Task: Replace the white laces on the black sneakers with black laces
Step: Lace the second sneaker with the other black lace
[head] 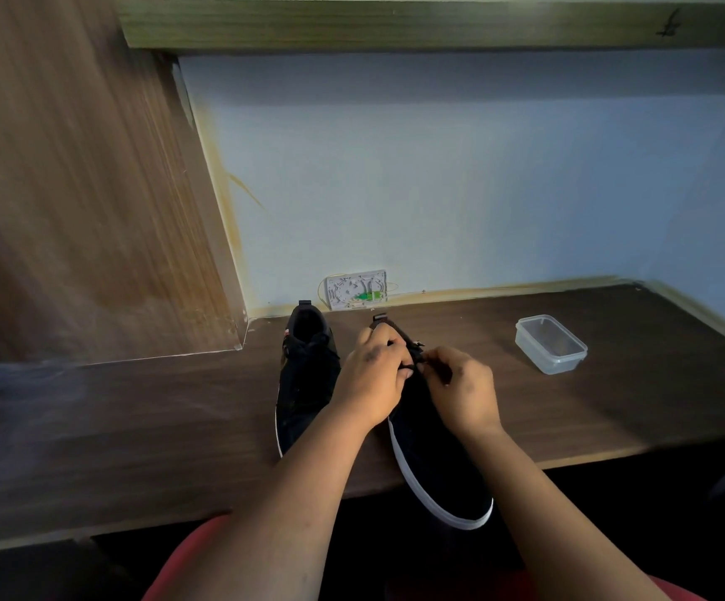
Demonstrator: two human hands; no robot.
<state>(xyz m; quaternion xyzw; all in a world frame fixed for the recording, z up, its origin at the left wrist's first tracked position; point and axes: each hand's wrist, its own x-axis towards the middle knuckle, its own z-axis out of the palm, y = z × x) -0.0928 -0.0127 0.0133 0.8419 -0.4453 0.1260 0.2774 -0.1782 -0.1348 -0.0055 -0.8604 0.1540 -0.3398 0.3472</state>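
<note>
Both your hands are on the right sneaker (434, 453), up at its lacing near the tongue. Your left hand (371, 379) has its fingers curled over the top of the shoe, pinching the black lace (415, 362). Your right hand (465, 383) pinches the same lace from the other side, fingers curled, nearly touching the left. That sneaker lies toe toward you, with the toe and white sole edge hanging past the front edge of the worktop (135, 427). The left sneaker (304, 383) sits just beside it on the worktop, untouched; can't tell what lace is in it. A clear plastic container (551, 344) stands open, well to the right. A small white wall box (356, 288) is mounted behind the shoes.
</note>
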